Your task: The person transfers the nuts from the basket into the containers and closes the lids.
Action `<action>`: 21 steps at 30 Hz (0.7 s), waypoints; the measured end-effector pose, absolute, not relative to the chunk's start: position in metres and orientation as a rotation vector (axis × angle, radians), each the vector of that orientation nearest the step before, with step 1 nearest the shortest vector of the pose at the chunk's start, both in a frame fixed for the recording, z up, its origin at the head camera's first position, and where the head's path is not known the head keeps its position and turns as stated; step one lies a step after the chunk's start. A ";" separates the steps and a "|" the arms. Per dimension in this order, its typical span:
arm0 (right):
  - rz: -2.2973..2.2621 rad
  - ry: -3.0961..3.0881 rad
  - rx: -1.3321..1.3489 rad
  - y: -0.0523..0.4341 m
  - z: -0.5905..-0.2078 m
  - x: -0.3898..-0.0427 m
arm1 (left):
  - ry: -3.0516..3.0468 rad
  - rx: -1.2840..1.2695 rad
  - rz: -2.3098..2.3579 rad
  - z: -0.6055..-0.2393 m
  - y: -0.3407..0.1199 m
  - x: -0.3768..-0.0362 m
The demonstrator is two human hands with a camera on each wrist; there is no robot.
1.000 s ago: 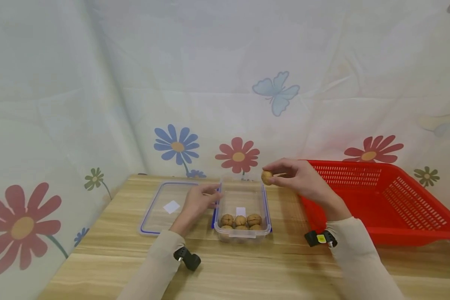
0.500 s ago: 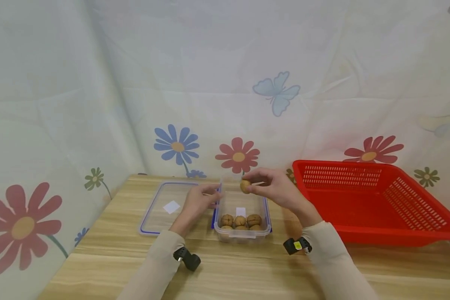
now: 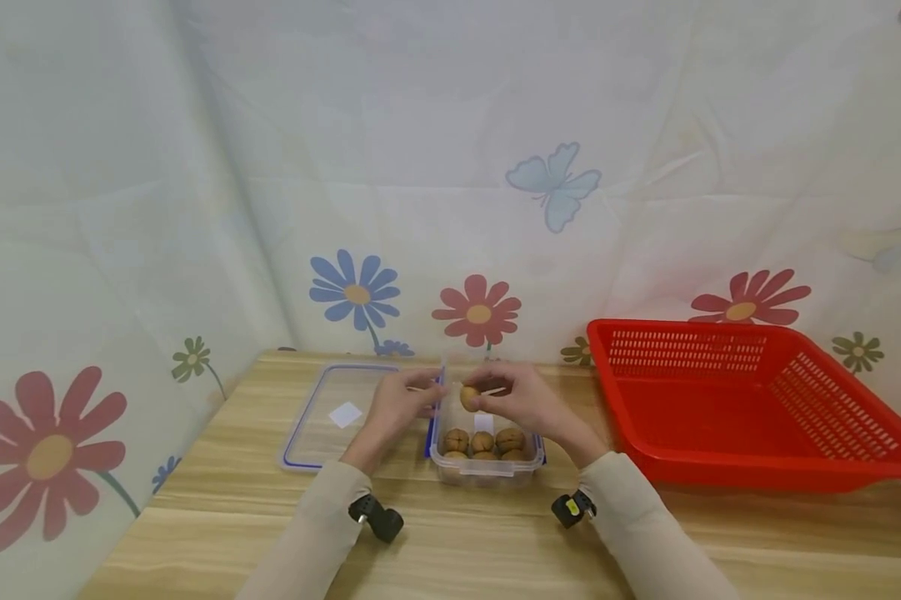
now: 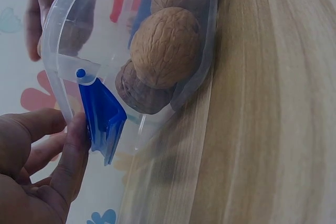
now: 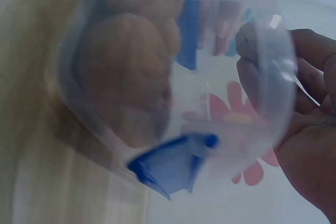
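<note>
Pinches a walnut (image 3: 468, 398) in the fingertips of the right hand (image 3: 521, 396), at that hand's nine o'clock, over the clear plastic box (image 3: 488, 468); cannot tell whether above or below rim height. Shows the box's long axis seemingly running twelve to six, with boxed walnuts (image 3: 483, 442) at six o'clock from the pinched one. Rests the left hand (image 3: 395, 408), loosely curved, against the box's nine o'clock side.

We're seeing a light wood-grain counter (image 3: 465, 542). Directly on it, we're logging a clear blue-edged lid (image 3: 326, 437) lying flat at left, a clear box (image 3: 488, 469) standing upright mid-counter, a red basket (image 3: 720, 417) sitting at right.
</note>
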State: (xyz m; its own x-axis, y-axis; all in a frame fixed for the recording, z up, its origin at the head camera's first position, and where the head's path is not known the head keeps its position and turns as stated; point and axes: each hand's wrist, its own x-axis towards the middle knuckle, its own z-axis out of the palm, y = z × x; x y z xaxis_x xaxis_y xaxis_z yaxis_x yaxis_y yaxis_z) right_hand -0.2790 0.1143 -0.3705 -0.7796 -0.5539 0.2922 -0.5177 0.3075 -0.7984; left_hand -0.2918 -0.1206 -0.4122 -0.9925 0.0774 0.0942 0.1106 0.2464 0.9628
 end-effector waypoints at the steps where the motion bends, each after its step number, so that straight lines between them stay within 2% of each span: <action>1: -1.507 2.512 -1.035 0.112 -0.372 -0.279 | -2.457 -0.183 -1.903 -0.412 -0.121 -0.292; 21: -1.483 2.530 -1.002 0.094 -0.399 -0.283 | -2.459 -0.206 -1.905 -0.412 -0.121 -0.291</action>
State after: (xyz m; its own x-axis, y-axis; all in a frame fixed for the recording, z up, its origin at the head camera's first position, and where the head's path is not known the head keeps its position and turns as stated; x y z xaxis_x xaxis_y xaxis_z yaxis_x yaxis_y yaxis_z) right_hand -0.2830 0.0942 -0.3993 -0.7901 -0.5482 0.2744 -0.5073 0.3334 -0.7946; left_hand -0.2907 -0.1209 -0.4118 -0.9910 0.0894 0.0995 0.1187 0.2443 0.9624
